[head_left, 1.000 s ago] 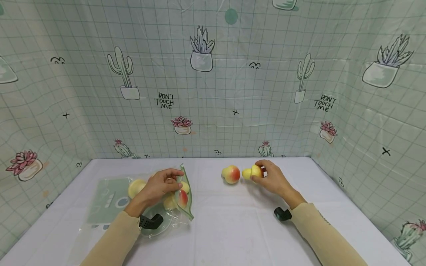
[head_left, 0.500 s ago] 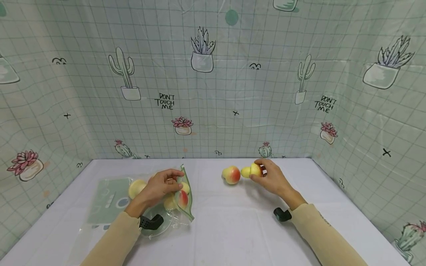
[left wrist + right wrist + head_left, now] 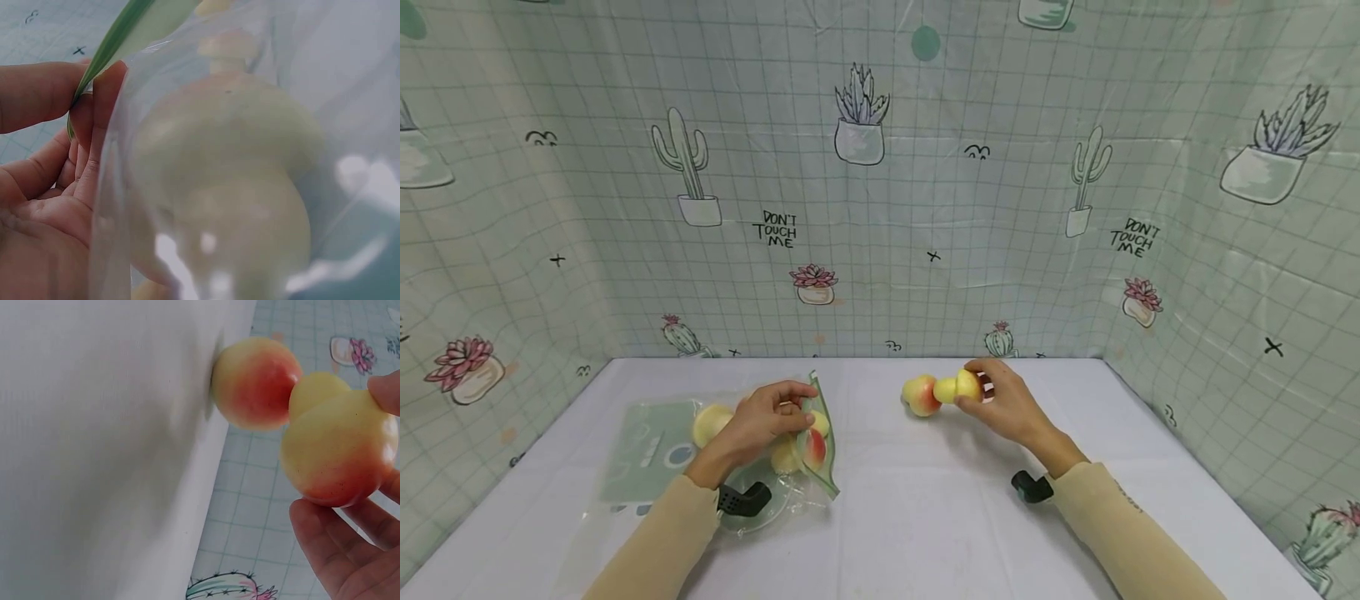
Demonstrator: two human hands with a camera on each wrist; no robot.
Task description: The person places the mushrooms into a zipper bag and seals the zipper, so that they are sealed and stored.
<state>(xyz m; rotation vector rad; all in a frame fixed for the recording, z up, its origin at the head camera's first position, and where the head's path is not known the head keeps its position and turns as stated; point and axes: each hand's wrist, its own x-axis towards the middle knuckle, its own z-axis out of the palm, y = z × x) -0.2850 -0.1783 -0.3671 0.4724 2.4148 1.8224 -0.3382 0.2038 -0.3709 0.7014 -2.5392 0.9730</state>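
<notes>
Plainly, the pear (image 3: 340,456) sits in the right grip (image 3: 1006,404), its broad end between thumb and fingertips, spread only as wide as the fruit. Its narrow neck points away from the palm toward a second pear (image 3: 920,395) on the worktop (image 3: 917,525); in both views the two overlap, and I cannot tell whether they touch. Well apart, the left grip (image 3: 767,421) pinches the green edge of a bag (image 3: 827,481), thumb and fingers closed on it, with more fruit (image 3: 815,448) inside.

Both pears are smooth and slightly glossy, yellow blushing to red, round at the base. The bag is thin, clear film, creased and bright with glare, blurring the pale, bulbous shapes within. White, lightly wrinkled cloth covers the worktop; behind hangs a pale green, grid-printed curtain (image 3: 880,200) with cactus drawings.
</notes>
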